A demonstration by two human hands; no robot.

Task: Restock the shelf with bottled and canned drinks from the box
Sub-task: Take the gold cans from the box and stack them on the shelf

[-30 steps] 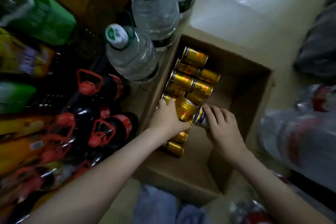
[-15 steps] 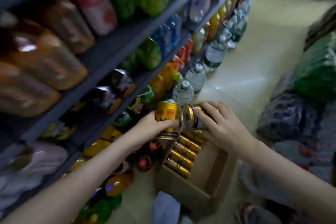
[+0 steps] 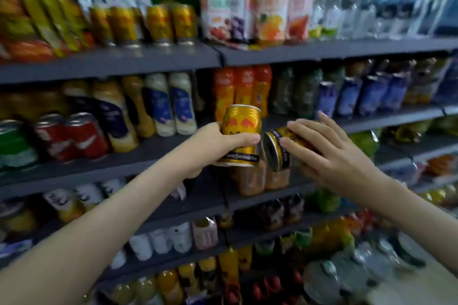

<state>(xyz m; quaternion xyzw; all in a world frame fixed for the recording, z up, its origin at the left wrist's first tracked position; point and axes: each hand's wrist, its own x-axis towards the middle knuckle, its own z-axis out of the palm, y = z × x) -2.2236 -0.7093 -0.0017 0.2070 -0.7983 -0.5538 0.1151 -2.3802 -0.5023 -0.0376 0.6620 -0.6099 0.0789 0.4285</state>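
Two gold drink cans are being held up in front of the store shelves.

The round gold metal can (image 3: pixel 241 135) is standing straight up in the left hand (image 3: pixel 210 147), fingers and thumb wrapping tight around it, likely so it can go down flat. Just beside it, a second gold can with a dark band (image 3: pixel 278 150) is lying tipped sideways, the right hand (image 3: pixel 332 156) cupping it with spread, bent fingers. A row of matching gold cans (image 3: pixel 153 23) is sitting higher up on the dark grey metal shelf (image 3: pixel 111 64), probably their home.
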